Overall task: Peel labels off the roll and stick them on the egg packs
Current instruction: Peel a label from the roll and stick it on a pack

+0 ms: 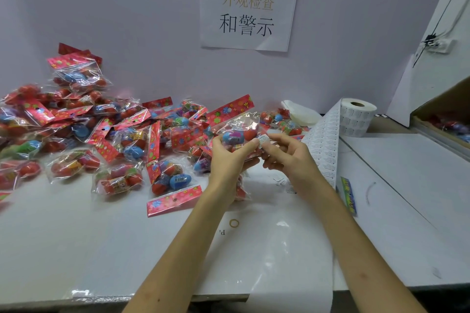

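Note:
My left hand (230, 157) holds up a clear egg pack (239, 129) with a red flowered header, blue and red eggs inside. My right hand (287, 152) pinches a small white label (263, 140) between thumb and forefinger, touching the pack's right side. The label roll (356, 115) stands at the back right of the table, and its strip (324, 145) of labels trails down toward me past my right wrist. Many more egg packs (89, 129) lie piled on the left and middle of the white table (394, 211).
A paper sign (248, 7) is taped to the back wall. A cardboard box (447, 119) with more eggs sits at the far right. A white stack of something (301, 113) lies behind the packs. A rubber band (234, 223) and a small colourful card (349, 194) rest on the table.

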The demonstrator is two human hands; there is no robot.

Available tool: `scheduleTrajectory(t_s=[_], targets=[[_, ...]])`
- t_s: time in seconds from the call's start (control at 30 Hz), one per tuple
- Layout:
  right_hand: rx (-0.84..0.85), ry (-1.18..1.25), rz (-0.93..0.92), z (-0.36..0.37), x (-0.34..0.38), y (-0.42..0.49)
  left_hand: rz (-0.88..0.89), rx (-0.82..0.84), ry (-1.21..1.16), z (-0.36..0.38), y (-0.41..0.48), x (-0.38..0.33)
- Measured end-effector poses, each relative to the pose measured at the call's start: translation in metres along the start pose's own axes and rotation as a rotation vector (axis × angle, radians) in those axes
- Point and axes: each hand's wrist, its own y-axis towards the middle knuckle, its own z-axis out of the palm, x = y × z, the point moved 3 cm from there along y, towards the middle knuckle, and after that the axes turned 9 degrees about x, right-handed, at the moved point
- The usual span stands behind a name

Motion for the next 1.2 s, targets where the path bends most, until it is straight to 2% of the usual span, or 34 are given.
scheduleTrajectory(t_s=[0.37,0.7,1.2], targets=[[0.001,0.146,0.045,-0.0024,-0.0005,0.0018,0.004,-0.001,0.077,0.0002,0.0016,0.0013],[-0.052,-0.003,-0.013,-0.0043,-0.0014,0.0004,0.02,0.022,0.118,0.0018,-0.0008,0.0015],[-0.066,-0.03,0.058,-0.0034,-0.0042,-0.0013,0.046,-0.017,0.161,0.0002,-0.002,-0.0019]])
